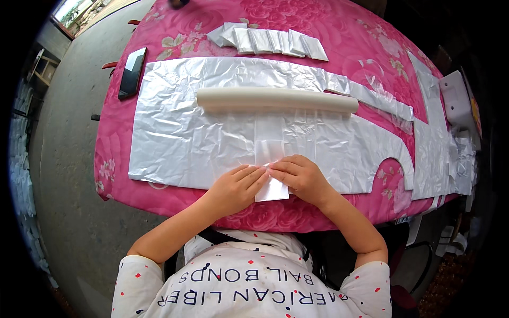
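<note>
Plastic strip (pixel 271 169) under fold, pinned flat by both hands.

Left hand (pixel 238 186) and right hand (pixel 302 177) press flat, fingertips meeting on the folded strip at the near table (pixel 159 32) edge. Beyond the hands: a roll (pixel 275 99) on the spread sheet (pixel 180 132); farther, seven folded packets (pixel 268 41) finished. This fold is incomplete.

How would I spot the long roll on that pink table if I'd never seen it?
Find the pink flowered tablecloth and the wide sheet of clear plastic film spread across it. The roll lies crosswise on the film's middle, beyond both hands. It is the only long cream-coloured cylinder; the folded plastic pieces behind it are flat.
</note>
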Demonstrator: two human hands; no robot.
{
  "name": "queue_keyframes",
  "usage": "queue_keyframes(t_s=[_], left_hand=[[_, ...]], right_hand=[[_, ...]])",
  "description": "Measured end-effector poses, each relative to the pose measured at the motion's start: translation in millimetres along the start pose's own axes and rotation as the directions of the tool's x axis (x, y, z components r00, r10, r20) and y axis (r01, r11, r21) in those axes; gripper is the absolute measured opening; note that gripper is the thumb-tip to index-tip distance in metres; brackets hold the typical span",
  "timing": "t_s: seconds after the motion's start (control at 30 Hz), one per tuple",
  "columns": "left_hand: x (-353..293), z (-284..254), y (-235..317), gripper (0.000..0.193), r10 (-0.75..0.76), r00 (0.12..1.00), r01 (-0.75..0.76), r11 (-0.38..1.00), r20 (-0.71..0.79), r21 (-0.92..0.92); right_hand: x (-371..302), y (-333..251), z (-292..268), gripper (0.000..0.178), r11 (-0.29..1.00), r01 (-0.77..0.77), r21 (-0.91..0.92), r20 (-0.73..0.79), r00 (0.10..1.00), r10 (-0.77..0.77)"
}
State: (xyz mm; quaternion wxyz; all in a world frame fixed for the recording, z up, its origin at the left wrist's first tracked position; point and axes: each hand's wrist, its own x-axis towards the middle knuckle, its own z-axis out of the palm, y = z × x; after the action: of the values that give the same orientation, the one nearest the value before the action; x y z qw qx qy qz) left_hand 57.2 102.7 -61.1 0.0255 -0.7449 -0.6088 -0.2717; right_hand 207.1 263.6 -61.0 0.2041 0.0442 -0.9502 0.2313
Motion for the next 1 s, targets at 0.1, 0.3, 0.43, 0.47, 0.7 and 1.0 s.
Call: queue_keyframes(t_s=[0.1, 0.3, 0.43, 0.47, 0.7, 1.0], left_hand=[[-4, 3, -1, 0.038, -0.044, 0.999, 0.044, 0.998, -0.011, -0.043], [10, 3, -4, 0.038, -0.395, 0.918, 0.371, 0.880, -0.022, -0.297], [27, 2, -15, 0.045, -0.688, 0.704, 0.706, 0.653, 0.175, -0.275], [28, 3, -17, 0.050, -0.708, 0.685, 0.724, 0.635, 0.171, -0.270], [35, 0, -15, 0.068, -0.769, 0.619, 0.779, 0.577, 0.159, -0.244], [33, 0, -17, 0.061, -0.509, 0.861, 0.506, 0.859, -0.013, -0.075]], right_hand=[[-3, -2, 0, 0.027, 0.999, -0.042, 0.002, -0.023, 0.999, 0.042], [2, 1, -4, 0.014, 0.884, -0.412, 0.222, -0.019, 0.904, 0.427], [30, 3, -15, 0.019, 0.487, -0.786, 0.380, 0.267, 0.597, 0.756], [36, 6, -17, 0.021, 0.405, -0.831, 0.383, 0.331, 0.532, 0.779], [46, 21, -18, 0.027, 0.244, -0.909, 0.337, 0.481, 0.389, 0.786], [49, 27, -18, 0.026, 0.179, -0.925, 0.336, 0.520, 0.340, 0.783]])
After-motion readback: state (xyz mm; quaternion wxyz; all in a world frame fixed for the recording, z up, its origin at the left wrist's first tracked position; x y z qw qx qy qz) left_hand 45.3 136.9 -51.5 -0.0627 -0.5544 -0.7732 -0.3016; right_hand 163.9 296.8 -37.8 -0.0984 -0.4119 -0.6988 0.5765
